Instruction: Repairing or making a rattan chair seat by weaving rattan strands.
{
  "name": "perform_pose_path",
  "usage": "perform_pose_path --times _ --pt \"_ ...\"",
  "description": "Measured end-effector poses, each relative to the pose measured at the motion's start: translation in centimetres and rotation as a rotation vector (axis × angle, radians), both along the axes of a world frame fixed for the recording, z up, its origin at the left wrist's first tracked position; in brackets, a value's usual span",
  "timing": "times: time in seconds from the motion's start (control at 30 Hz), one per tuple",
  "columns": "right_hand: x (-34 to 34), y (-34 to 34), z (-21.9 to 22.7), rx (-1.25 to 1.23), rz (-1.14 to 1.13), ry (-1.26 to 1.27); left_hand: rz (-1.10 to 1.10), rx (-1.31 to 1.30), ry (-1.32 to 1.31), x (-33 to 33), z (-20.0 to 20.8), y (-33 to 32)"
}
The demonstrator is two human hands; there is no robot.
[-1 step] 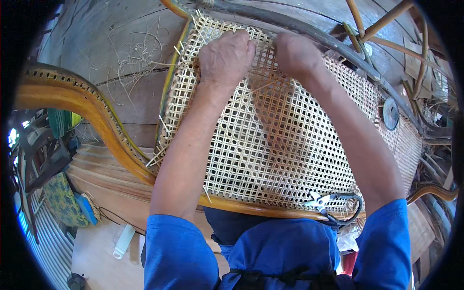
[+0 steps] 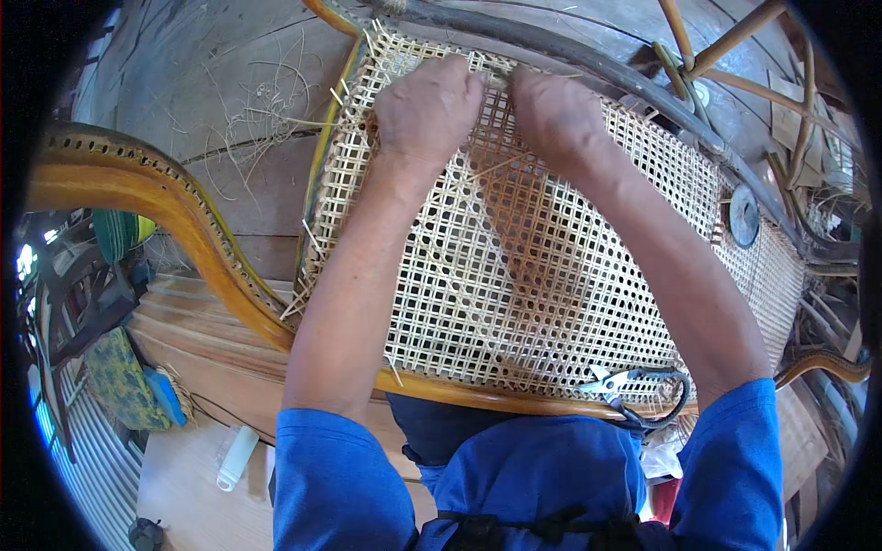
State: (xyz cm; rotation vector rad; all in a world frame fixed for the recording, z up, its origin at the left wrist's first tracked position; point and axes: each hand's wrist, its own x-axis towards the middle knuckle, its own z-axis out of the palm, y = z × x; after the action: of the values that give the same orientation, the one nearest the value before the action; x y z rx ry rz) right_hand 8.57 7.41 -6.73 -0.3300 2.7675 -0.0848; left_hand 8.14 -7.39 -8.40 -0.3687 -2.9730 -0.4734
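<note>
On the cane webbing (image 2: 514, 275) (far edge), left hand (image 2: 427, 110) and right hand (image 2: 556, 115) curl closed, pinching strands

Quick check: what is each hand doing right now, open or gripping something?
Left hand: curled shut on the woven cane panel at its far edge.
Right hand: curled shut there too; what it pinches cannot be told.

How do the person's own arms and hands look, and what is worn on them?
Both forearms are bare from above the elbow down. The left hand and the right hand wear no gloves; no rings or watch show. Short bright blue sleeves cover the upper arms.
</note>
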Motion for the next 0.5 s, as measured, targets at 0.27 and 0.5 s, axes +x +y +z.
perform_pose_path --times 0.27,0.5 --pt "5.2 1.2 -0.4 0.29 0.302 0.225 -0.172 0.045 -0.159 -5.5 2.1 2.6" --pt "7.9 6.7 -0.2 -0.531 -0.28 -0.129 -0.262 -0.074 -0.526 -7.9 1.9 4.6"
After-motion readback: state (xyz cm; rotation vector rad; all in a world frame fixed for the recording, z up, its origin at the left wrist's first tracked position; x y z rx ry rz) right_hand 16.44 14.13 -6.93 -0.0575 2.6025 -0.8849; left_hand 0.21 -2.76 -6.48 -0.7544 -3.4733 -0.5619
